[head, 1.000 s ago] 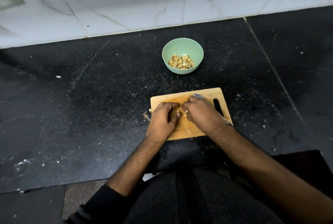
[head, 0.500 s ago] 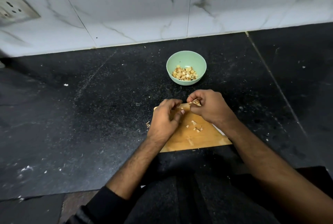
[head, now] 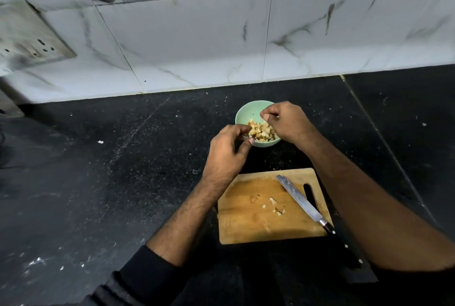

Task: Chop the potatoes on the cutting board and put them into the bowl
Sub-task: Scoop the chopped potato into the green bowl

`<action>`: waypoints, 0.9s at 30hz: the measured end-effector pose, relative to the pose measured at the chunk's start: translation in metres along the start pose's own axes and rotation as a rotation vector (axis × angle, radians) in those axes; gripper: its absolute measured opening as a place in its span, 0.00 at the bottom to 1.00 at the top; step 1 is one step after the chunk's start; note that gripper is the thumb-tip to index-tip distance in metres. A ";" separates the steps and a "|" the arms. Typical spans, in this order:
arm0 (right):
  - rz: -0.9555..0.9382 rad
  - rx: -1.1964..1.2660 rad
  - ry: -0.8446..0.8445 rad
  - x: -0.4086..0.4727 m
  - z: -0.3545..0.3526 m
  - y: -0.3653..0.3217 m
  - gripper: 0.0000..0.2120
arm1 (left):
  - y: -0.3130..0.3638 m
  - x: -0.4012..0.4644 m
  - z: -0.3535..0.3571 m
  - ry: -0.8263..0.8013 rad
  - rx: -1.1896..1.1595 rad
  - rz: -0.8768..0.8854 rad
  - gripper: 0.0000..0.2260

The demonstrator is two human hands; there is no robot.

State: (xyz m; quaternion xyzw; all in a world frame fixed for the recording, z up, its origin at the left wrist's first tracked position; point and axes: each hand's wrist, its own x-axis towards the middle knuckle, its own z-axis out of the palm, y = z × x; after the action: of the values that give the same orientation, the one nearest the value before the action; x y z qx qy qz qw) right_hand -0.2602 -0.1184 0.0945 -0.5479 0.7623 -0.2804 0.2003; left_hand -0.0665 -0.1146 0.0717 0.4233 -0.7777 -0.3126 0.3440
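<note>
The green bowl (head: pixel 242 111) stands on the black counter and holds a heap of chopped potato pieces (head: pixel 261 131). My right hand (head: pixel 289 122) hovers over the bowl's right side, its fingertips pinched on a pale potato bit. At the bowl's near left rim, my left hand (head: pixel 227 152) has its fingers curled around a small bit. The wooden cutting board (head: pixel 246 222) lies nearer to me, with a few potato scraps (head: pixel 275 206) on it. The knife (head: pixel 302 202) rests on the board, blade pointing away and handle under my right forearm.
The black counter (head: pixel 123 170) is speckled with crumbs and runs back to a white marble-tiled wall (head: pixel 197 47). A socket plate (head: pixel 27 35) is on the wall at the left. My dark clothing fills the bottom edge.
Both hands have left the cutting board and moved forward to the bowl, carrying potato bits. The view has tilted up, and the knife on the board now shows.
</note>
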 end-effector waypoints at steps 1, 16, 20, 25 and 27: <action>-0.001 -0.022 0.006 0.003 0.003 0.002 0.11 | -0.001 0.003 0.000 -0.001 -0.007 -0.003 0.11; -0.031 -0.036 0.066 0.000 0.007 0.007 0.14 | -0.006 0.000 0.005 -0.016 -0.018 -0.054 0.11; -0.027 0.002 0.062 -0.022 0.003 0.007 0.09 | -0.007 -0.012 0.007 -0.018 -0.030 -0.055 0.11; -0.055 0.086 0.038 -0.067 0.008 0.009 0.06 | -0.006 -0.032 0.013 -0.050 -0.060 -0.086 0.04; -0.058 0.120 0.008 -0.094 0.016 0.017 0.06 | -0.007 -0.044 0.015 -0.100 -0.070 -0.099 0.03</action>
State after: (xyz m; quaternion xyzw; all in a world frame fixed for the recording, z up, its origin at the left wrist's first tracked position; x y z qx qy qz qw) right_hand -0.2328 -0.0289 0.0709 -0.5556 0.7287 -0.3334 0.2218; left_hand -0.0582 -0.0766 0.0458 0.4327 -0.7606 -0.3770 0.3034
